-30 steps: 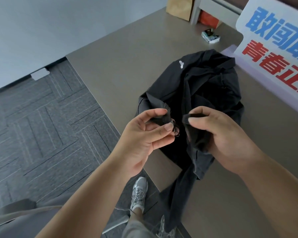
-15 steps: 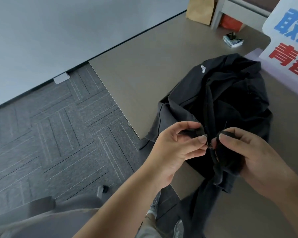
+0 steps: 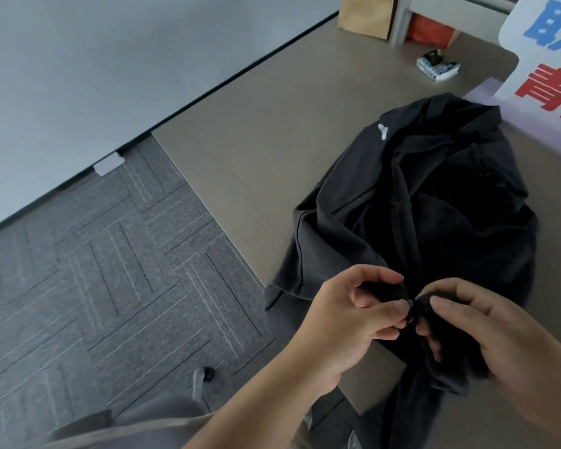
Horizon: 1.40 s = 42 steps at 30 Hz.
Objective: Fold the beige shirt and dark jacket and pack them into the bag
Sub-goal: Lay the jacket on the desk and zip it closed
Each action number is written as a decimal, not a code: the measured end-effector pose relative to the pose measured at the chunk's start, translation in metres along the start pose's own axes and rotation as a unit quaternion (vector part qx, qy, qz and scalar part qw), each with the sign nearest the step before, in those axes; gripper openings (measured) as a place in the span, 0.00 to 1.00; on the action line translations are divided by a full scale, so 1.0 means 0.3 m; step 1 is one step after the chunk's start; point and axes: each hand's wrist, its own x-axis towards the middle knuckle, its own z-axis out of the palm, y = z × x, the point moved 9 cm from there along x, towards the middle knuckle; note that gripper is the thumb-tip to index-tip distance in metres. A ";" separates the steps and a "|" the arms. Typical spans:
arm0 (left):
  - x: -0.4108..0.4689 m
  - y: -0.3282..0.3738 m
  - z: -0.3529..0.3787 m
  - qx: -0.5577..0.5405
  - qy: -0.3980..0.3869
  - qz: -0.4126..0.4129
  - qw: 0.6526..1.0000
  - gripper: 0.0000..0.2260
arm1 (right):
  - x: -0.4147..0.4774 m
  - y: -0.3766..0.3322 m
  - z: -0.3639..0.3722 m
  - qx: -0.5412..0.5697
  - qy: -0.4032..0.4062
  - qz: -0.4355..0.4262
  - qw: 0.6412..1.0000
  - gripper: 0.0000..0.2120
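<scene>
Barely begun, with the dark jacket rumpled on the tabletop, left grip and right grip each pinching a front edge together, folding and packing all left.

We look down on a matte grey-brown tabletop with a rounded far corner, its left edge running diagonally over the floor. The floor is laid with dark grey carpet tiles, their fine stripes turned in alternating directions. Beyond it rises a plain pale grey-blue wall, closed at the bottom by a thin dark skirting strip; a small light grey plate sits at its foot. At the lower left we see a grey chair seat and one black caster. At the far right stands a white sign board with large blue and red characters. The light is soft and even.
</scene>
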 end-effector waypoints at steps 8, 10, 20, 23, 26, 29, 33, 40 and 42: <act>0.079 -0.033 0.008 -0.001 -0.032 -0.050 0.998 0.10 | 0.037 0.030 -0.019 -0.010 0.004 0.058 0.998 0.11; 0.093 -0.031 0.014 -0.001 -0.047 -0.058 0.997 0.11 | 0.049 0.039 -0.037 -0.015 -0.002 0.052 0.999 0.32; 0.120 -0.043 0.013 0.014 -0.099 -0.084 0.991 0.12 | 0.088 0.082 -0.040 0.059 -0.035 0.083 0.994 0.37; 0.120 -0.053 -0.001 0.023 -0.103 -0.091 0.990 0.13 | 0.097 0.087 -0.026 0.055 -0.048 0.093 0.993 0.38; 0.124 -0.054 -0.015 0.026 -0.104 -0.098 0.989 0.13 | 0.108 0.088 -0.010 0.056 -0.061 0.103 0.991 0.37; 0.128 -0.048 -0.026 0.031 -0.102 -0.097 0.990 0.12 | 0.111 0.079 0.005 0.083 -0.064 0.106 0.989 0.36; 0.130 -0.042 -0.027 0.016 -0.100 -0.106 0.989 0.10 | 0.113 0.071 0.017 0.096 -0.055 0.100 0.989 0.36; 0.134 -0.043 -0.014 -0.029 -0.075 -0.096 0.992 0.08 | 0.106 0.029 0.002 0.077 -0.028 0.062 0.995 0.33; 0.134 -0.042 -0.007 -0.044 -0.074 -0.092 0.992 0.08 | 0.105 0.013 -0.003 0.079 -0.018 0.042 0.996 0.26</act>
